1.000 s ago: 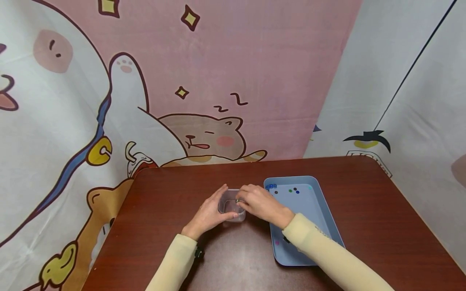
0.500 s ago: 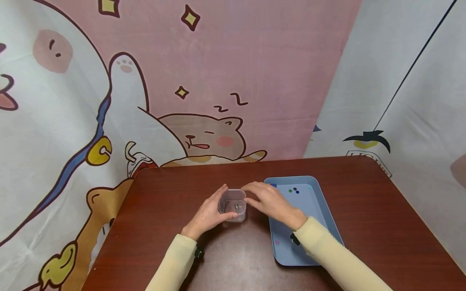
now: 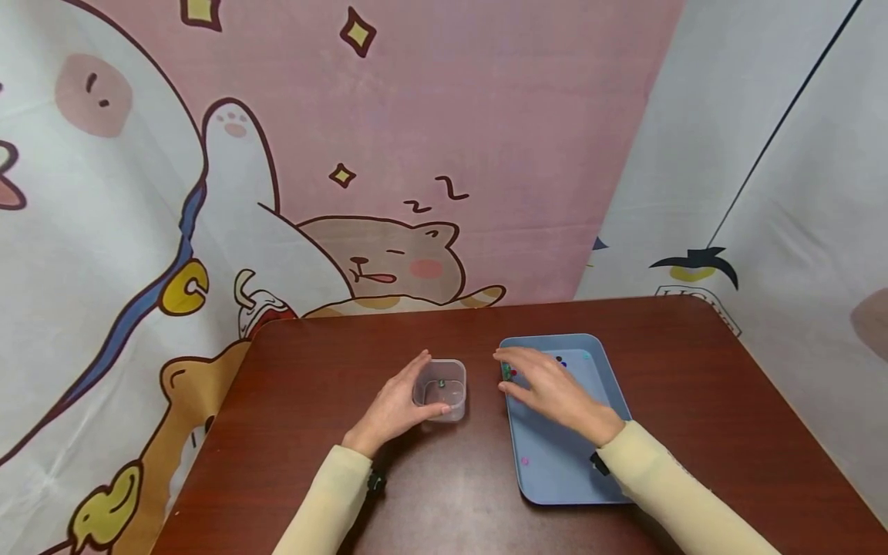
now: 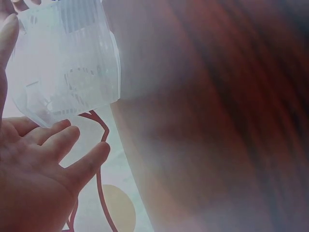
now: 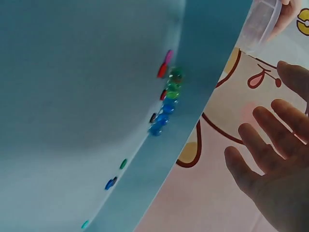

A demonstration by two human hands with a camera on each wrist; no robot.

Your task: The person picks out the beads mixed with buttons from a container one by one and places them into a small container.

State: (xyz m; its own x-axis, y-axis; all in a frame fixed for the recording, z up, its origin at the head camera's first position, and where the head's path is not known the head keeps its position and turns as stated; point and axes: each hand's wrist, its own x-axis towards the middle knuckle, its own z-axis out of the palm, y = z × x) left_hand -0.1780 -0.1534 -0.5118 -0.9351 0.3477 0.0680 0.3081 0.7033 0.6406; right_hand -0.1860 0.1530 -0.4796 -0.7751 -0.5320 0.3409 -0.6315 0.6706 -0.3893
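My left hand (image 3: 391, 405) holds a small clear plastic container (image 3: 459, 389) on the table, thumb on the near side and fingers on the far side. One small dark green bead (image 3: 442, 383) lies inside it. My right hand (image 3: 555, 389) hovers over the far left part of a blue tray (image 3: 555, 478), its fingers spread apart with nothing between them. Along the tray's wall in the right wrist view sits a row of shiny round blue and green beads (image 5: 169, 106). Flat coloured pieces lie beside them, including a red one (image 5: 162, 70) and a dark blue one (image 5: 109, 184).
A pink piece (image 3: 525, 461) rests near the tray's near left corner. The brown table (image 3: 333, 347) meets a cartoon-printed cloth (image 3: 527, 154) along its far edge. A strip of bare tabletop separates the container from the tray.
My right hand let go of a small bead over the container, then moved right to above the tray with its fingers spreading. The left hand has kept its hold.
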